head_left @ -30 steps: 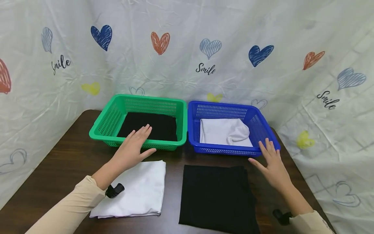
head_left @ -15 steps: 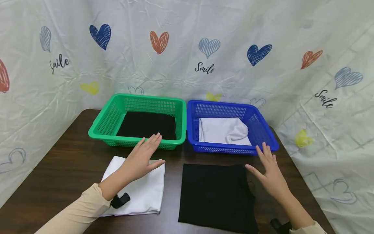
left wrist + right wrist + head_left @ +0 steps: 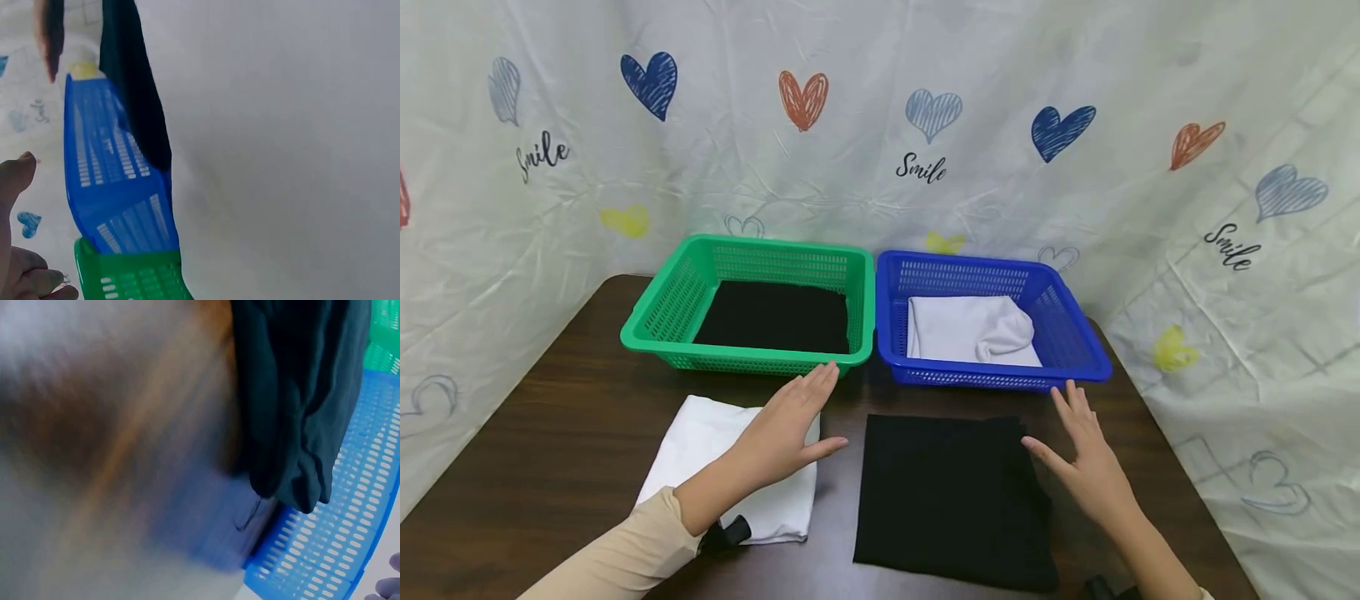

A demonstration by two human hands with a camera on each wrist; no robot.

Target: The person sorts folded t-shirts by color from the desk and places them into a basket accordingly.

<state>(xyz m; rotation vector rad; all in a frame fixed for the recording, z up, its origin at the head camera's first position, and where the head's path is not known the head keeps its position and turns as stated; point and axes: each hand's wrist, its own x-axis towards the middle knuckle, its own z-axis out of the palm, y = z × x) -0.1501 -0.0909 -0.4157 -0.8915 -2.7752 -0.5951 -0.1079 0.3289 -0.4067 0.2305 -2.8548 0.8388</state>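
Note:
In the head view my left hand [image 3: 782, 437] is spread flat over a folded white cloth [image 3: 778, 508], fingertips by the front of the green basket. My right hand [image 3: 1086, 467] hovers with straight fingers beside the right edge of a folded black cloth [image 3: 951, 500]. Neither hand holds anything. The left wrist view is largely filled by the pale white cloth [image 3: 281, 150], with my left thumb [image 3: 15, 178] at its left side. Dark folds of the black cloth [image 3: 287, 406] show close up in the right wrist view, and my right fingertips [image 3: 389, 584] appear at its lower right.
A green basket [image 3: 790, 260] at the back left contains black fabric [image 3: 775, 317]. Touching it or nearly so, a blue basket [image 3: 1060, 312] contains white fabric [image 3: 947, 325]. Both stand on a dark wooden table [image 3: 542, 417] against a heart-printed curtain [image 3: 850, 167].
My left hand has drawn back from over the green basket's front rim, moving right and nearer. My right hand has come slightly nearer and left. Cloths and baskets stay in place.

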